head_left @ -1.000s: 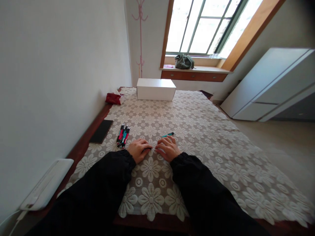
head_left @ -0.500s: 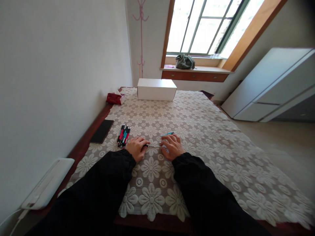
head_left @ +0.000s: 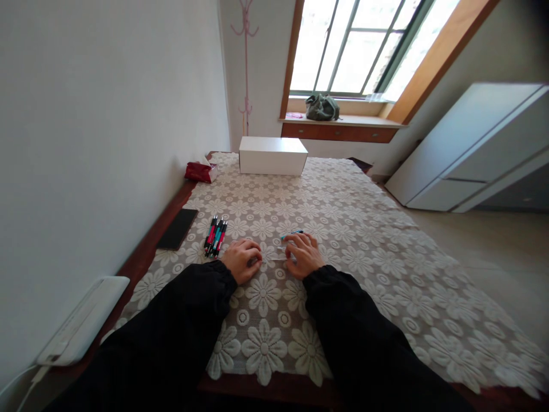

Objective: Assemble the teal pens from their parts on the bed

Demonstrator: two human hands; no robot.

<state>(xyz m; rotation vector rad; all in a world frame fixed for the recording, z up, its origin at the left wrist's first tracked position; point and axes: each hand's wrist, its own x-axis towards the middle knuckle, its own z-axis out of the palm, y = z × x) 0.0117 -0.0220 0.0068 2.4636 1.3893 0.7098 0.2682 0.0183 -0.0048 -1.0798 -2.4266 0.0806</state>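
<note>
Lace tablecloth point(head_left: 369, 240) with a flower pattern covers the table, whose dark wooden edge shows along the left and near sides; a white box point(head_left: 273, 155) stands near the far edge, with a red packet point(head_left: 198, 171) just to its left by the far left corner; a black phone point(head_left: 177, 229) lies flat on the bare wood at the left edge; a bundle of pens point(head_left: 215, 236), pink, teal and black, lies on the cloth between the phone and the hands, pointing toward the far edge; a white device point(head_left: 81, 323) with a cable sits off the near left corner against the wall; beyond the table a window sill holds a grey-green bag point(head_left: 321, 107), and a white cabinet point(head_left: 467, 151) stands to the right. Nothing lies between the hands and the pens.

Both hands rest on the cloth toward the near edge, left of its middle; the left hand point(head_left: 242, 260) is curled loosely, fingers bent down, just right of the bundle of pens and not touching it; whether it grips anything I cannot tell; the right hand point(head_left: 305, 254) lies with fingers bent over a thin clear piece point(head_left: 277, 256) that stretches on the cloth between the two hands, its fingertips touching it; a firm hold cannot be told; a single teal pen point(head_left: 291, 233) lies just beyond the right hand's fingertips.
</note>
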